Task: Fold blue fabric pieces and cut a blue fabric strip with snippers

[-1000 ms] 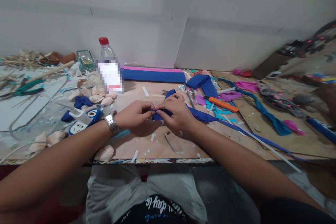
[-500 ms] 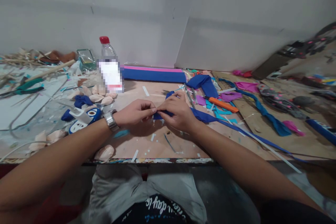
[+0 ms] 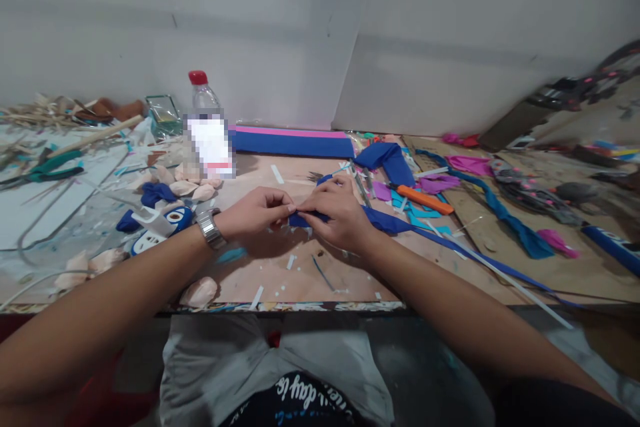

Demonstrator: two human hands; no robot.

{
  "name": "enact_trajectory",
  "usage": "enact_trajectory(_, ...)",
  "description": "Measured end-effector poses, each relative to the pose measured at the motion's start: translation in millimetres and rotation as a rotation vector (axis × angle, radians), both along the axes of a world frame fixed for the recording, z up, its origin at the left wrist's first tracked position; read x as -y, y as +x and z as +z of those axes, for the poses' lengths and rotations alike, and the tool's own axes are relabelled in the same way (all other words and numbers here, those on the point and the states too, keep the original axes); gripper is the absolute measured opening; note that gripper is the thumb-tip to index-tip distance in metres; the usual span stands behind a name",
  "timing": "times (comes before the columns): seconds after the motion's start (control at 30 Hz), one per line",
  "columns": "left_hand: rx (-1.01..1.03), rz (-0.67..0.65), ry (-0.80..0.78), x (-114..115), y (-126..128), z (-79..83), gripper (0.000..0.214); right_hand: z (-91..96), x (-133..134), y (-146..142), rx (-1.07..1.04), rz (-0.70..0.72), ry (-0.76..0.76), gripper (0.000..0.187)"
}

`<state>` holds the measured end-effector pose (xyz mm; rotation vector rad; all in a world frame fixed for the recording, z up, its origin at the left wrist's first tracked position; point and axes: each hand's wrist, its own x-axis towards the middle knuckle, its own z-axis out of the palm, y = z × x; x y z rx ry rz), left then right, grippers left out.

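Note:
Over the middle of the table lies a long blue crepe paper strip (image 3: pixel 387 221), its tail trailing off to the lower right. My right hand (image 3: pixel 339 211) is closed on the strip near its left end, with thumb and forefinger pinched together. Fingertip to fingertip with it, my left hand (image 3: pixel 256 213) pinches the very end; the fingers cover what exactly is gripped there. Just behind the right hand are the tips of a small metal tool (image 3: pixel 315 177), and an orange utility knife (image 3: pixel 425 199) rests to its right.
Folded blue paper (image 3: pixel 295 144) lies along the wall beside a red-capped bottle (image 3: pixel 204 97) and a blurred-out phone (image 3: pixel 211 145). Left are pale petal-like pieces (image 3: pixel 200 291), a power strip (image 3: pixel 145 238) and green-handled pliers (image 3: pixel 55 165). A teal strip (image 3: pixel 515 223) lies right.
My left hand has shifted very slightly left at the strip's end. The right hand stays nearly still on the strip, and the view moves a little.

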<state>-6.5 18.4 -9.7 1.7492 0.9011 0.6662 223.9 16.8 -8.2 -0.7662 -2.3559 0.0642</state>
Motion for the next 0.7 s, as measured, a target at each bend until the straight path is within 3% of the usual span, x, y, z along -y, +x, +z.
enact_trajectory(0.2,-0.064,0.034,0.079,0.9,0.5,-0.1,0.034,-1.1,0.0,-1.3,-0.005,-0.035,0.019,0.013)
enact_trajectory(0.53,-0.287,0.111,0.615,6.7,0.4,0.8,0.022,-9.2,-2.4,-2.0,-0.057,-0.06,-0.026,0.004)
enact_trajectory(0.7,-0.352,0.098,0.755,5.5,1.9,-2.0,0.02,-7.5,-0.9,-3.5,-0.055,-0.052,-0.051,0.004)
